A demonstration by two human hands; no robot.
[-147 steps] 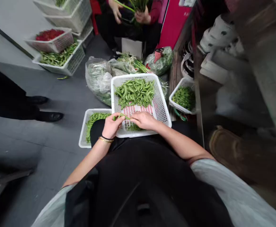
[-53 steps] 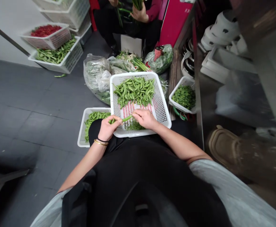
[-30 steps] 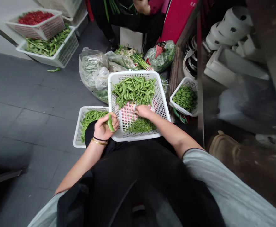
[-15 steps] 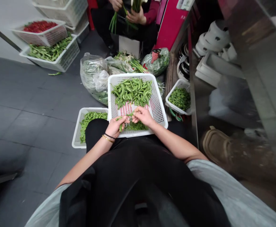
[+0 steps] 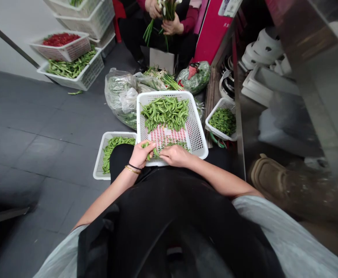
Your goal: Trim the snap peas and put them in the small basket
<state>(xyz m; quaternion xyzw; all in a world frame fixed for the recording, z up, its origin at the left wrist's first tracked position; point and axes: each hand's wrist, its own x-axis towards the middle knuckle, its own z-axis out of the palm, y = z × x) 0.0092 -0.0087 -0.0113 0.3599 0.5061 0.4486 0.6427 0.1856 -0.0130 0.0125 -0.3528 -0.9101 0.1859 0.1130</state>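
Observation:
My left hand (image 5: pixel 140 155) grips a green pea pod (image 5: pixel 150 151) above the front rim of a white plastic mesh basket (image 5: pixel 164 93) resting on my black-clad lap (image 5: pixel 169 204). My right hand (image 5: pixel 176 155) lies across that rim, its fingers closed at the pod's far end. A heap of green pea pods (image 5: pixel 165 114) fills the basket's far half. Thin green trimmings (image 5: pixel 174 144) lie beyond my right hand, on a red patch of the basket's floor. A smaller white basket (image 5: pixel 98 168) of pods stands beside my left forearm.
A small basket of chopped greens (image 5: pixel 222 121) sits on the right, beside a metal counter edge (image 5: pixel 240 116). Plastic bags of greens (image 5: pixel 119 96) lie on the grey floor ahead. Farther away, a co-worker's hands (image 5: pixel 163 15) hold stalks, and stacked baskets (image 5: pixel 67 54) hold pods and red chillies.
My hands have moved from above the basket's middle toward its front rim. My left hand has turned palm down, and the trimmings have shifted. The co-worker's stalks look paler.

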